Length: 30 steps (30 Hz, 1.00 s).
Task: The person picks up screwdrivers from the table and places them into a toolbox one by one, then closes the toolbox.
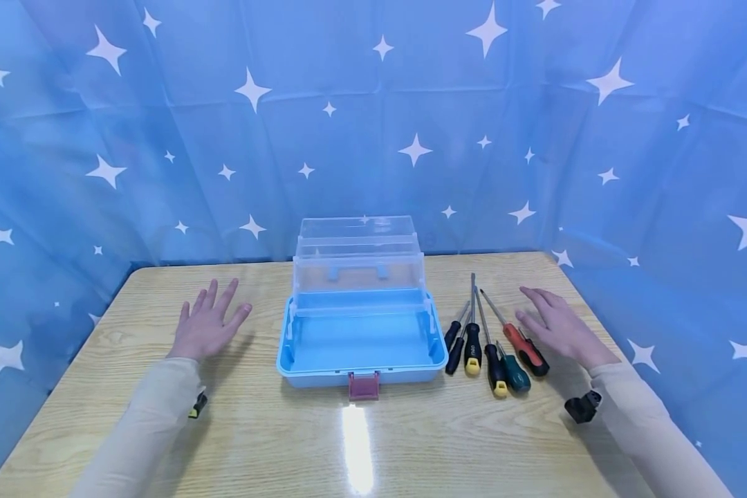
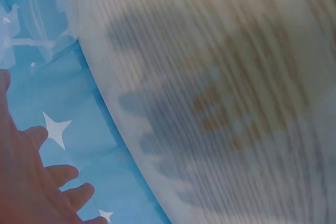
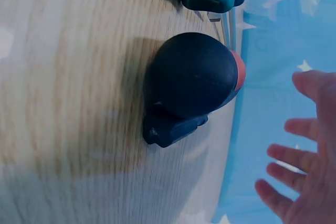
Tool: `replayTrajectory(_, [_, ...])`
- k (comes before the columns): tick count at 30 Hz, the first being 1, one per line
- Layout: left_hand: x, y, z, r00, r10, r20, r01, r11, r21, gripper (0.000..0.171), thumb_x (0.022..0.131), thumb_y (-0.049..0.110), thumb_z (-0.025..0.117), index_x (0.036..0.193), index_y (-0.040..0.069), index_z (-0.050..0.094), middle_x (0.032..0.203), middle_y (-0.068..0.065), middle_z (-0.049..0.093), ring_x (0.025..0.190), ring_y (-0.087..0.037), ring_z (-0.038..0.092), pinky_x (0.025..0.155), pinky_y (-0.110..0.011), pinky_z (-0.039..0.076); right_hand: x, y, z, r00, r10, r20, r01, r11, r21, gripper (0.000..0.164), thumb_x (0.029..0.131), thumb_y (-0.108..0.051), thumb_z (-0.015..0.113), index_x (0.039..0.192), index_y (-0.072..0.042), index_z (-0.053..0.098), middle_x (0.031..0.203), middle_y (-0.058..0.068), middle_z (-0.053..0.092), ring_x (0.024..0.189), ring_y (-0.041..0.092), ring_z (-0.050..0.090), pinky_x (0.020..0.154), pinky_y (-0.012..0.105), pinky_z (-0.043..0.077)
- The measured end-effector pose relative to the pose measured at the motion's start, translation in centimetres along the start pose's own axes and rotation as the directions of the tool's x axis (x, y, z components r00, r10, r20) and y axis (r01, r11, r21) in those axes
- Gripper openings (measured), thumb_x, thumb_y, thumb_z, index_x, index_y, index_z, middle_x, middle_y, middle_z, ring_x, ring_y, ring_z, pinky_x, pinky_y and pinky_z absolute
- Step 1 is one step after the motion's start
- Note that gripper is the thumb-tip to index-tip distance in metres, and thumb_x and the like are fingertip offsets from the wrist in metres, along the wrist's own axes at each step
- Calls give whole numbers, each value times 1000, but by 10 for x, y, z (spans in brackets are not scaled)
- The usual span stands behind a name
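A light blue toolbox (image 1: 361, 339) with a raised clear lid (image 1: 357, 270) stands mid-table, its purple latch (image 1: 364, 387) hanging at the front. Several screwdrivers lie to its right, among them a red-and-black screwdriver (image 1: 526, 349), a green-handled screwdriver (image 1: 515, 373) and a black one with a yellow end (image 1: 472, 349). My left hand (image 1: 208, 325) is left of the box with fingers spread, holding nothing. To the right of the screwdrivers is my right hand (image 1: 560, 328), fingers extended and nearest the red-and-black one, without gripping it. The right wrist view shows that screwdriver's dark handle end (image 3: 194, 77) close up.
The wooden table (image 1: 255, 436) ends at a blue curtain (image 1: 348, 124) with white stars, which hangs behind it and along both sides. A bright light reflection (image 1: 357, 449) shows in front of the box. Each wrist carries a small black device (image 1: 582, 407).
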State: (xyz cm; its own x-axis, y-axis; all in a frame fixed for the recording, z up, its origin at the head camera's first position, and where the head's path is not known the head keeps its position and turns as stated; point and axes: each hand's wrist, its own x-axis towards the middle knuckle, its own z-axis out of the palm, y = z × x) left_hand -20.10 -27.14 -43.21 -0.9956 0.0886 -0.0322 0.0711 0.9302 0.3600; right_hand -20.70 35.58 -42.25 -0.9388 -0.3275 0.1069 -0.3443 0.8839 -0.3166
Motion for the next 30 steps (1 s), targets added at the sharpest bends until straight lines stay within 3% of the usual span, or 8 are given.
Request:
replayTrajectory(12, [-4, 18, 6, 997, 68, -38, -68, 998, -4, 75, 100, 59, 27, 156, 12, 15, 155, -31, 8, 138, -53, 10, 108, -67, 3, -5, -10, 5, 1000, -19, 19, 17, 995, 102, 54, 102, -26, 50, 142, 8, 37, 130, 33, 46, 109, 47, 51, 85, 61, 43])
replayTrajectory(20, [-8, 24, 12, 995, 88, -52, -89, 996, -17, 74, 100, 59, 28, 155, 11, 18, 155, -29, 12, 138, -52, 11, 108, -66, 4, -13, -12, 13, 1000, -21, 23, 18, 994, 109, 50, 102, -24, 51, 138, 10, 42, 128, 33, 49, 100, 42, 58, 81, 57, 48])
replayTrajectory(30, [-18, 32, 23, 993, 107, -56, -110, 992, -57, 71, 100, 57, 31, 155, 12, 21, 155, -28, 15, 138, -51, 13, 108, -65, 6, -22, -14, 24, 999, -44, -15, 45, 994, 95, 45, 98, -17, 57, 130, 14, 48, 107, 23, 59, 82, 25, 61, 70, 45, 51])
